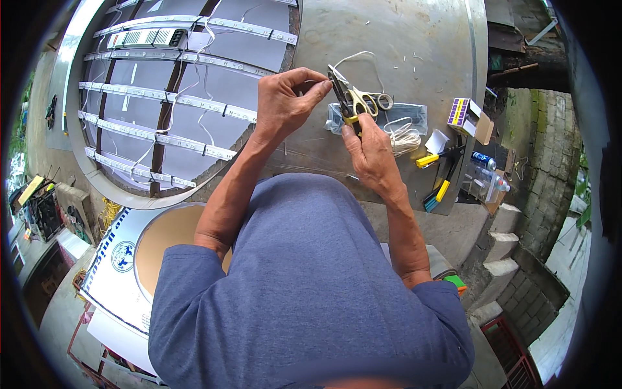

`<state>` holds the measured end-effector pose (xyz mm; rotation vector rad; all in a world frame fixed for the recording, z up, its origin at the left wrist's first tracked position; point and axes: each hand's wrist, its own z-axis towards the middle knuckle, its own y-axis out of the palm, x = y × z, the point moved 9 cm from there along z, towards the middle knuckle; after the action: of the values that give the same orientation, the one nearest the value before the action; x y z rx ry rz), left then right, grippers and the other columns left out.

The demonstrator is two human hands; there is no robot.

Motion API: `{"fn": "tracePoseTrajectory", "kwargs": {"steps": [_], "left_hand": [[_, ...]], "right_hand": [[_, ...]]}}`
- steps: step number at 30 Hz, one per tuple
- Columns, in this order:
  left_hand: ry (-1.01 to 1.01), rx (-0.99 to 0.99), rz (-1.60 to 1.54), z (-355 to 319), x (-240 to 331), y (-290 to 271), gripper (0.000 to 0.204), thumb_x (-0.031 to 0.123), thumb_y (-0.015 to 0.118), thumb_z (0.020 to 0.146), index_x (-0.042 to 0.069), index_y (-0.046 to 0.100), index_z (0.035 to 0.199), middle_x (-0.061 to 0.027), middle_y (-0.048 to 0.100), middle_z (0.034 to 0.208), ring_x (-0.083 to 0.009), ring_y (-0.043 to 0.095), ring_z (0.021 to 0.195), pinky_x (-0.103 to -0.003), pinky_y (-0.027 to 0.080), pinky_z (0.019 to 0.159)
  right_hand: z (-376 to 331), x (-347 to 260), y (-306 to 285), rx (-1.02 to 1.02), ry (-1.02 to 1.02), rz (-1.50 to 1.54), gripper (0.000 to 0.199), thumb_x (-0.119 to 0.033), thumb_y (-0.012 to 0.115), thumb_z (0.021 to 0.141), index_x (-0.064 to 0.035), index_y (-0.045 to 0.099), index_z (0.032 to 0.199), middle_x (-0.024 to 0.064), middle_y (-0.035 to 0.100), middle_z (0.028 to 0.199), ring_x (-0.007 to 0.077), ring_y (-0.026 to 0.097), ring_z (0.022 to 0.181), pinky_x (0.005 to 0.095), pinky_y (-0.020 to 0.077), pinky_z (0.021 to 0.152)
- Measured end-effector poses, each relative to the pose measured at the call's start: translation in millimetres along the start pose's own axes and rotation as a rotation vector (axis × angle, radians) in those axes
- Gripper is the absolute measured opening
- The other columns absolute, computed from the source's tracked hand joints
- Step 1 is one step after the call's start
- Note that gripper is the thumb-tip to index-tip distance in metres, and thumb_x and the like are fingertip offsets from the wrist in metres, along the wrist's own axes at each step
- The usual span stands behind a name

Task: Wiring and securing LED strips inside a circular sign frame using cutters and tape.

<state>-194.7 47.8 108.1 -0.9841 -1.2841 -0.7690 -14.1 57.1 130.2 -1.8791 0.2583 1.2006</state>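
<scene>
My left hand (288, 104) is closed in a pinch at the jaw tips of a pair of pliers, on what looks like the end of a thin white wire (363, 53). That wire arcs away behind the tool. My right hand (374, 152) is wrapped round the yellow handles of the pliers (338, 91), whose dark jaws point up and left. Just behind them lie scissors (363, 102) with cream handles, and a small roll of tape (385, 101). A coil of white wire (405, 137) rests beside a clear plastic package (409, 117).
At left stands a round sign frame (103, 202) with white LED strips (175, 98) and a power supply (146, 39). Right on the grey metal table (427, 32) are a small open box (468, 117), yellow-black tools (442, 188), a blue can (483, 160) and a clear bottle (483, 181).
</scene>
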Motion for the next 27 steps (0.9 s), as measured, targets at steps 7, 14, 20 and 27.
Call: {"fn": "tracePoseTrajectory", "kwargs": {"steps": [7,14,20,27], "left_hand": [[0.017,0.012,-0.017,1,2,-2,0.011,0.012,0.08,0.087,0.003,0.08,0.095,-0.0016,0.075,0.073,-0.0022,0.063,0.064,-0.02,0.046,0.053],[-0.09,-0.132,-0.015,4,11,8,0.015,0.015,0.072,0.096,0.001,0.075,0.101,0.0003,0.068,0.069,-0.0026,0.052,0.06,-0.022,0.038,0.051],[-0.168,-0.264,-0.404,9,25,17,0.017,0.018,0.072,0.096,0.001,0.073,0.099,0.0052,0.058,0.068,-0.0025,0.041,0.061,-0.022,0.029,0.053],[-0.236,-0.327,-0.536,5,12,26,0.016,0.017,0.072,0.096,0.001,0.074,0.098,0.0054,0.059,0.069,-0.0009,0.039,0.059,-0.021,0.028,0.052]], "right_hand": [[1,-2,4,0.028,-0.025,-0.086,0.022,-0.018,0.053,0.104,0.0029,0.048,0.102,0.0233,0.052,0.094,0.0429,0.057,0.087,0.0506,0.0451,0.075],[-4,-12,-5,0.163,-0.136,-0.163,0.02,-0.016,0.054,0.103,0.0026,0.047,0.101,0.0235,0.053,0.094,0.043,0.057,0.086,0.0503,0.0453,0.075],[-6,3,5,-0.011,0.161,0.665,0.026,-0.027,0.05,0.105,-0.0016,0.056,0.103,0.0058,0.058,0.079,0.017,0.055,0.068,0.0327,0.0449,0.063],[-19,11,37,-0.007,0.297,1.283,0.03,-0.03,0.049,0.106,-0.003,0.055,0.096,0.0138,0.064,0.091,0.0184,0.062,0.073,0.0328,0.052,0.063]]}}
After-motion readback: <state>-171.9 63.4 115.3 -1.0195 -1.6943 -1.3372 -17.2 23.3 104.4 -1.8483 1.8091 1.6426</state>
